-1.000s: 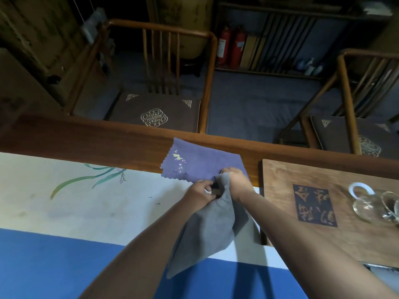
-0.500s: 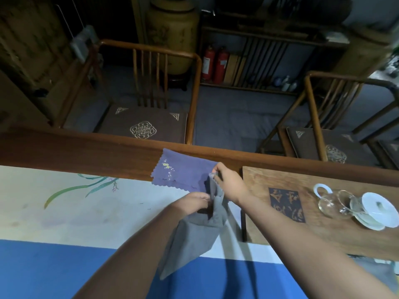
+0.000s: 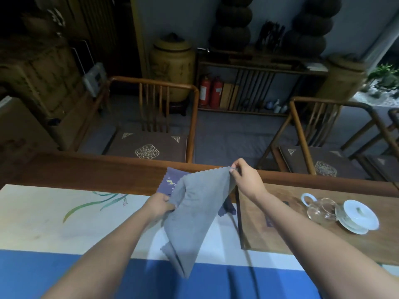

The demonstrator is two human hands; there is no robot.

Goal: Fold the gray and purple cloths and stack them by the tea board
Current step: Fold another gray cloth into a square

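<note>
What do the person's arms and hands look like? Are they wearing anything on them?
Both arms are bare all the way up as far as the picture shows: no sleeves, gloves, watch or bracelets in view. The left hand and right hand show no rings that I can make out.

1. The matt gray cloth with scalloped edges (image 3: 195,212) looks soft and napped.
2. The purple embroidered cloth (image 3: 169,184) is equally matt.
3. The brown wooden tea board (image 3: 287,231) shows grain.
4. The clear glass pitcher (image 3: 319,209) and white glazed lidded cup (image 3: 357,216) shine.
</note>
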